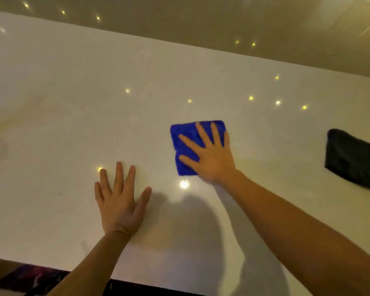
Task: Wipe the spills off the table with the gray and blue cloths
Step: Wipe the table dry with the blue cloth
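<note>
A folded blue cloth (185,142) lies flat near the middle of the glossy white table (73,103). My right hand (209,155) presses down on it with fingers spread, covering its right and lower part. My left hand (120,199) rests flat on the bare table to the left of the cloth, fingers apart, holding nothing. A dark gray cloth (350,159) lies folded at the right edge of the view, well apart from both hands. I cannot make out any distinct spill on the shiny surface.
The table's far edge runs diagonally across the top, with glossy brown floor (222,22) beyond it. The near edge sits at the bottom left, with a dark patterned floor (30,278) below. Small ceiling-light reflections dot the tabletop.
</note>
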`<state>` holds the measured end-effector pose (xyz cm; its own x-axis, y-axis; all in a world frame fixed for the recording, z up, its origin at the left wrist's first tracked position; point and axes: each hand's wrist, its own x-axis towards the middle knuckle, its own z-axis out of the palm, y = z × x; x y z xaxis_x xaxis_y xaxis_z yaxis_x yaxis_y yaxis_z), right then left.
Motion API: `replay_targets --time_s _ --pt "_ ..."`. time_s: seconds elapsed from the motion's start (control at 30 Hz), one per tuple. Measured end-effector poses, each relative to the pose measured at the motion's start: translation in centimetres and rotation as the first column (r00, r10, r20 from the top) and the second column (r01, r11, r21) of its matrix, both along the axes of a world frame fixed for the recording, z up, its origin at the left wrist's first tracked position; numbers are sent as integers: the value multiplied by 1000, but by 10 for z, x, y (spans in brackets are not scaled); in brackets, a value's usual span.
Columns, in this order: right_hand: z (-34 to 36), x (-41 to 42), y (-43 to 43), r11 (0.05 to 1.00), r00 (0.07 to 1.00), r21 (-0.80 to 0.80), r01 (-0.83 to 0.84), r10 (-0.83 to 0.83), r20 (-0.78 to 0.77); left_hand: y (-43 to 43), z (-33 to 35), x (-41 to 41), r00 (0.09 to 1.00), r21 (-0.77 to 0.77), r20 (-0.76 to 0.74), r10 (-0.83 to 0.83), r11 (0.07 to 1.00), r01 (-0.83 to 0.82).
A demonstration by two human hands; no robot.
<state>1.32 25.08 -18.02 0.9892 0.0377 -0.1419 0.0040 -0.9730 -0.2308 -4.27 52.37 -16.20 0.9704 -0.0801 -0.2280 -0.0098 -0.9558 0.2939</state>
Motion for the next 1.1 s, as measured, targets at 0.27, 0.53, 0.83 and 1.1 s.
replay_targets --time_s 0.27,0.53,0.83,1.1 --pt "13 54 -6 941 938 -59 333 -337 -82 1 -5 0 999 -32 31 10 999 -9" --pt "10 -242 115 975 967 -18 -224 220 -127 4 6 -2 998 -23 -53 -36 999 35" --pt "75 -39 -162 687 686 80 722 -695 -218 -2 65 -32 989 32 137 -53 998 49" --pt "66 -209 53 967 967 49 249 -251 43 -37 70 -19 995 76 77 -64 995 58"
